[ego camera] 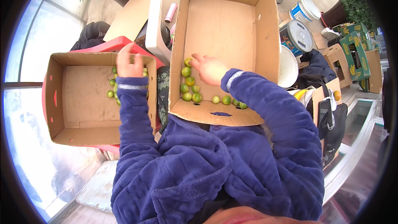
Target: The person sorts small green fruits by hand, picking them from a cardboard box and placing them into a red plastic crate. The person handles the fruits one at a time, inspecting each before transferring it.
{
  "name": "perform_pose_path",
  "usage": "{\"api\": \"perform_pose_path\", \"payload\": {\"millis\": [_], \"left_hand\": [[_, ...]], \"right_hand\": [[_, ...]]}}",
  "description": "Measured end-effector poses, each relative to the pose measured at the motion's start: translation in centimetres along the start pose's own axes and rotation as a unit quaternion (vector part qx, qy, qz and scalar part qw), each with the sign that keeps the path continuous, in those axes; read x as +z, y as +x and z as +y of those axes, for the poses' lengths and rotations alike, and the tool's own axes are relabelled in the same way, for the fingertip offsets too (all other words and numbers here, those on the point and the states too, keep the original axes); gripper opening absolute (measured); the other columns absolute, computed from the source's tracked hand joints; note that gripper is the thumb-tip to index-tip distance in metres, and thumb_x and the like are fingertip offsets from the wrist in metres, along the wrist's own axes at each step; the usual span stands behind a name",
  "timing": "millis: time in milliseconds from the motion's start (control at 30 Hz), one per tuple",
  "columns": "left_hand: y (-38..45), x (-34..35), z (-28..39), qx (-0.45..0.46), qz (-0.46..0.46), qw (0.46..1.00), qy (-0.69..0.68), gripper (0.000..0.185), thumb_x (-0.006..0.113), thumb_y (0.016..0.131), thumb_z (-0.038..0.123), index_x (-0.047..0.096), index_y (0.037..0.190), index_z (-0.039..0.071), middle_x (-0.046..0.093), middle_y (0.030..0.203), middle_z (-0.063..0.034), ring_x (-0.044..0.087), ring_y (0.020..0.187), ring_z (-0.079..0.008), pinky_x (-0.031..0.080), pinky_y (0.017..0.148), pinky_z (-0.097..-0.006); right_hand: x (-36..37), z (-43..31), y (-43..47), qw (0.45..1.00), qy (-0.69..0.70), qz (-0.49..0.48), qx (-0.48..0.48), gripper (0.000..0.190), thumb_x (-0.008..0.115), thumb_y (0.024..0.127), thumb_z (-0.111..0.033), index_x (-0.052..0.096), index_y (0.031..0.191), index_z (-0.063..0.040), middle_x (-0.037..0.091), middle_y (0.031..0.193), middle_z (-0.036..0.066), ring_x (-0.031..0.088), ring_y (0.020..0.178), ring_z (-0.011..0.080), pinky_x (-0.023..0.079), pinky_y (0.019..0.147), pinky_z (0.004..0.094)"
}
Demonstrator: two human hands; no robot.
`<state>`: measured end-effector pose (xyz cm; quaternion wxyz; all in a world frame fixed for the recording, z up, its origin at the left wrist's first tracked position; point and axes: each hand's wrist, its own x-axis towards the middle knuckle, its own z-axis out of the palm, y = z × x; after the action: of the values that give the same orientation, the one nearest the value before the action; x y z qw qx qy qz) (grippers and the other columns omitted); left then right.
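A tall cardboard box (220, 34) stands before me. Small green citrus fruits (186, 72) line its left side and near end, a few tinged yellow. My right hand (211, 69) reaches into this box, its fingertips at the uppermost fruit (188, 62) and no fruit seen in its palm. To the left, a shallower cardboard box (90, 93) holds more green citrus fruits (112, 82) along its right side. Over that side is my left hand (128, 63), slightly blurred, fingers apart, with nothing visible in it. My left forearm hides some of these fruits.
The left box rests on a red plastic stool or chair (119, 42). A white foam box (154, 37) and a pink cylinder (170, 12) lie between the boxes. Lidded buckets (300, 35) stand at right, with green banana cartons (354, 56) beyond. Windows line the left.
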<state>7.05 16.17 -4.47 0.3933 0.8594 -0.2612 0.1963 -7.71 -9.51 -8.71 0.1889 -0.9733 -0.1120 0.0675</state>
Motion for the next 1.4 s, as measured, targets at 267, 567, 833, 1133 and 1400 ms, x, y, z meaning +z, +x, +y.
{"api": "perform_pose_path", "payload": {"millis": [267, 567, 833, 1133, 1400], "left_hand": [[1.0, 3.0, 15.9, 0.257, -0.202, 0.917, -0.228, 0.034, 0.062, 0.080, -0.005, 0.064, 0.113, 0.001, 0.065, 0.112, -0.0189, 0.062, 0.107, -0.0360, 0.050, 0.093, -0.0405], [-0.1, 5.2, 15.0, 0.188, -0.296, 0.914, -0.205, 0.033, 0.065, 0.078, -0.001, 0.064, 0.111, 0.000, 0.065, 0.109, -0.0178, 0.060, 0.105, -0.0382, 0.050, 0.092, -0.0425], [-0.3, 5.7, 14.1, 0.140, -0.209, 0.950, -0.185, 0.049, 0.066, 0.079, 0.001, 0.055, 0.126, -0.001, 0.058, 0.123, -0.0211, 0.058, 0.113, -0.0394, 0.048, 0.099, -0.0424], [-0.5, 5.0, 15.1, -0.051, -0.376, 0.866, -0.324, 0.045, 0.069, 0.091, 0.007, 0.052, 0.132, -0.003, 0.069, 0.107, -0.0104, 0.066, 0.091, -0.0137, 0.054, 0.083, -0.0281], [-0.6, 4.2, 14.1, -0.066, -0.264, 0.892, -0.362, 0.040, 0.067, 0.089, 0.000, 0.052, 0.126, -0.003, 0.064, 0.112, -0.0100, 0.063, 0.100, -0.0156, 0.051, 0.090, -0.0288]], "right_hand": [[7.2, 1.2, 3.1, 0.966, 0.083, 0.215, -0.118, 0.032, 0.051, 0.089, -0.015, 0.060, 0.118, -0.006, 0.063, 0.119, 0.018, 0.067, 0.101, 0.0323, 0.052, 0.090, 0.0432], [3.4, 1.3, 1.7, 0.978, 0.173, 0.114, -0.012, 0.026, 0.059, 0.084, -0.012, 0.062, 0.108, -0.003, 0.068, 0.106, 0.020, 0.065, 0.100, 0.0370, 0.053, 0.084, 0.0454], [-5.4, 0.7, -0.7, 0.965, 0.155, 0.200, 0.075, 0.030, 0.066, 0.083, -0.012, 0.060, 0.111, -0.001, 0.062, 0.110, 0.020, 0.064, 0.096, 0.0396, 0.054, 0.080, 0.0453], [-9.1, -1.8, -6.0, 0.923, 0.218, 0.318, -0.005, 0.040, 0.071, 0.079, -0.006, 0.058, 0.117, -0.006, 0.058, 0.113, 0.013, 0.064, 0.095, 0.0321, 0.055, 0.078, 0.0386], [-9.3, -2.4, -6.3, 0.912, 0.289, 0.292, 0.013, 0.048, 0.069, 0.080, -0.007, 0.055, 0.126, -0.007, 0.059, 0.116, 0.013, 0.065, 0.101, 0.0309, 0.055, 0.084, 0.0390]]}}
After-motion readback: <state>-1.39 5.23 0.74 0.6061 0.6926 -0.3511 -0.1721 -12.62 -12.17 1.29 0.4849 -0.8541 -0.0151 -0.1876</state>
